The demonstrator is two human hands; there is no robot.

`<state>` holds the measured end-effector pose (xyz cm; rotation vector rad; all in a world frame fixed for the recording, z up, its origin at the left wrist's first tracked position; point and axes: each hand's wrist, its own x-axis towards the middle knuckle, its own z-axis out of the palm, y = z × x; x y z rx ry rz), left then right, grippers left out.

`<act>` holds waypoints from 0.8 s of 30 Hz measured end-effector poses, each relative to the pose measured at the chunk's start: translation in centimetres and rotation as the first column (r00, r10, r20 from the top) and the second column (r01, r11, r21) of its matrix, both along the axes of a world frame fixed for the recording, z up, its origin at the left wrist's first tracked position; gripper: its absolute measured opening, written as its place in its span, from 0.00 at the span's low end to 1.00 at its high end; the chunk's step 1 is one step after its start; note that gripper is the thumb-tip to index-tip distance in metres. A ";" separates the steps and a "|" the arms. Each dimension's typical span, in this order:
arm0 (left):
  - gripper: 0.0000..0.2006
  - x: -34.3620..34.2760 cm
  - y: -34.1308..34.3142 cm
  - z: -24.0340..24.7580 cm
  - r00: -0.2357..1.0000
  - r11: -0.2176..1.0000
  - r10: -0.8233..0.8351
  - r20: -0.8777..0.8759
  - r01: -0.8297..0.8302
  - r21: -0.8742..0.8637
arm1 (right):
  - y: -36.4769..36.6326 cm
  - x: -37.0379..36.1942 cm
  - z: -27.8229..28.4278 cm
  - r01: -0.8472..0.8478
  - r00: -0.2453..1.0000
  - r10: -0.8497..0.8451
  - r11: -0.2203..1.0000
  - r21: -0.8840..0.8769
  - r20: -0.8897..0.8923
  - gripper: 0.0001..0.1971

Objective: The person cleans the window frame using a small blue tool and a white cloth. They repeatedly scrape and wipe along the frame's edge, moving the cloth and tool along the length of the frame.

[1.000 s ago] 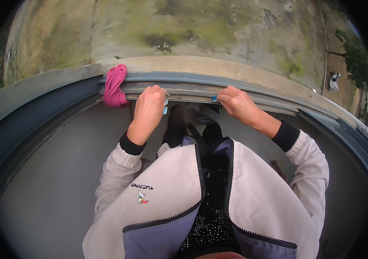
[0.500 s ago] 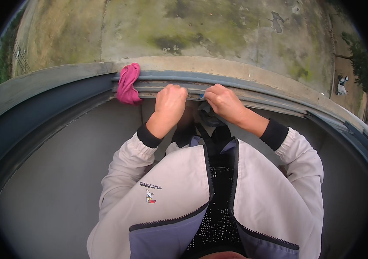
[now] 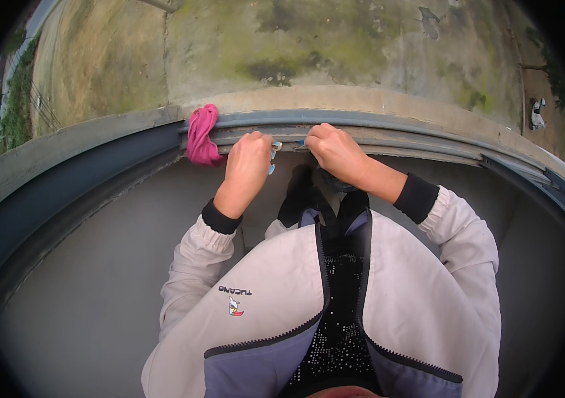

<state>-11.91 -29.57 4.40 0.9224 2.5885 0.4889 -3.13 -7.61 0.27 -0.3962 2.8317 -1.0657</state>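
My left hand [image 3: 248, 162] is closed above the window track, its fingers pinched on a small light-blue and white scrap [image 3: 275, 147] that pokes out beside the thumb. My right hand [image 3: 337, 154] is closed too, a little to the right, with a bit of blue [image 3: 301, 142] showing at its fingertips. Both sets of fingertips are at the grey metal window track [image 3: 382, 140]. What the blue bit is, and whether it joins the scrap, I cannot tell. Left of my left hand, a crumpled pink cloth [image 3: 203, 136] hangs over the track.
A concrete ledge [image 3: 362, 99] runs beyond the track, with stained concrete ground [image 3: 229, 40] far below. Dark window frame parts curve off at the left [image 3: 97, 156] and right [image 3: 528, 182]. A white shape [image 3: 538, 114] is down at far right.
My hands have moved slightly apart, the left one leftward toward the pink cloth. The light-blue and white scrap now shows at my left fingers. The whole view has shifted slightly.
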 end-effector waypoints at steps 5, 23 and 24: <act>0.02 1.2 2.3 -0.9 0.986 0.978 -0.114 -0.125 0.089 -0.188 | -0.3 0.1 0.3 0.021 1.000 -0.021 1.000 0.018 0.014 0.03; 0.26 1.2 0.3 1.0 0.739 0.954 0.264 0.619 -0.294 -0.056 | -0.5 0.4 0.0 0.019 1.000 -0.020 0.999 0.046 0.020 0.04; 0.26 1.3 0.6 0.6 0.720 0.943 0.285 0.632 -0.330 -0.050 | -0.5 0.3 0.0 0.019 1.000 -0.020 0.999 0.048 0.021 0.04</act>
